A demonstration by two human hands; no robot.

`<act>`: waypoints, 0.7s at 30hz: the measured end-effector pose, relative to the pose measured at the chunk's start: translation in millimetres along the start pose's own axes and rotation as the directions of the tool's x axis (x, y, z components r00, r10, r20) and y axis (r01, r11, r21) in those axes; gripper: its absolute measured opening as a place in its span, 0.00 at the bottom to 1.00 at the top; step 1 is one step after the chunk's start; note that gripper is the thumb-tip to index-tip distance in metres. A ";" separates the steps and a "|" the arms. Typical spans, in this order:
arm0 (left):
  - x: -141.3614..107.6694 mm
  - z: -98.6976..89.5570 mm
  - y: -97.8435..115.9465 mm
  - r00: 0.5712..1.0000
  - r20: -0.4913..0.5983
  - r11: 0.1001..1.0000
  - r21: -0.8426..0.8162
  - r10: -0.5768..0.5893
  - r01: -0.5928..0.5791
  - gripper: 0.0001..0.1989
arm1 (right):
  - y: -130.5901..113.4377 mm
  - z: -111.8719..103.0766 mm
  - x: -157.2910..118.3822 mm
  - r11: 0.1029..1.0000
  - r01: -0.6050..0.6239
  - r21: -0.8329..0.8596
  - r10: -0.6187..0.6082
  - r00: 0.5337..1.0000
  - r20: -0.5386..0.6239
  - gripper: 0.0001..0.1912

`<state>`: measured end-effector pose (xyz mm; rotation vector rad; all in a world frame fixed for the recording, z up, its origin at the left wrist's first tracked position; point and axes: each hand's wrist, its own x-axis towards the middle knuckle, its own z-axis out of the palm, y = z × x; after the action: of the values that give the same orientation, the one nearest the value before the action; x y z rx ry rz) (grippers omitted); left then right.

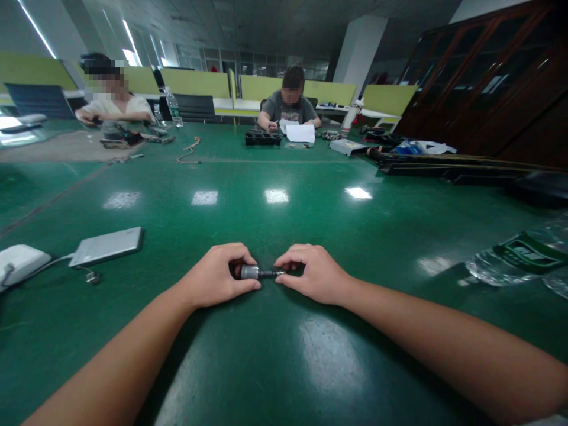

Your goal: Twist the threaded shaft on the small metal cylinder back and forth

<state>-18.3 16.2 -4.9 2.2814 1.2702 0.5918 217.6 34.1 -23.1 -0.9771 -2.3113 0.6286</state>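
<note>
A small metal part lies horizontally between my two hands, just above or on the green table (275,225). Its thick silver cylinder (249,272) is at the left end, and a thin dark shaft (267,274) extends to the right. My left hand (224,275) is curled around the cylinder, with thumb and fingers on either side of it. The fingertips of my right hand (313,273) pinch the right end of the shaft. Part of that end is hidden by the fingers.
A silver flat box (106,245) with a cable and a white device (22,263) lie at left. Plastic bottles (519,257) lie at right. Across the table sit two people, near a black tray (262,138) and a metal box (347,147).
</note>
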 end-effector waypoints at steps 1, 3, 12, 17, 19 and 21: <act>-0.1 0.5 1.9 1.000 0.005 1.000 -0.011 0.006 -0.006 0.10 | -1.0 0.5 0.2 1.000 0.010 0.009 -0.010 1.000 -0.003 0.09; -0.3 1.3 5.4 1.000 0.021 0.999 -0.040 0.016 -0.015 0.11 | -3.1 1.2 0.7 0.999 0.029 0.020 -0.029 1.000 -0.001 0.10; -0.5 0.6 9.5 0.998 0.057 0.997 -0.071 0.016 -0.012 0.10 | -6.6 2.0 1.6 0.997 0.065 0.043 -0.066 0.998 0.010 0.09; -0.4 0.6 9.8 0.998 0.055 0.997 -0.074 0.033 -0.029 0.09 | -7.9 0.5 1.0 0.991 0.127 0.037 -0.129 0.989 0.066 0.06; -0.4 1.2 9.8 0.998 0.053 0.997 -0.077 0.033 -0.029 0.08 | -8.3 -0.1 0.9 0.989 0.143 0.037 -0.145 0.985 0.088 0.06; -0.5 1.8 9.4 0.998 0.052 0.997 -0.076 0.032 -0.028 0.08 | -8.3 -0.3 0.9 0.989 0.145 0.039 -0.148 0.984 0.098 0.08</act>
<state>-11.3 11.0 -0.9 2.2428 1.1712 0.5750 213.1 29.7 -17.7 -0.7680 -2.4275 0.6645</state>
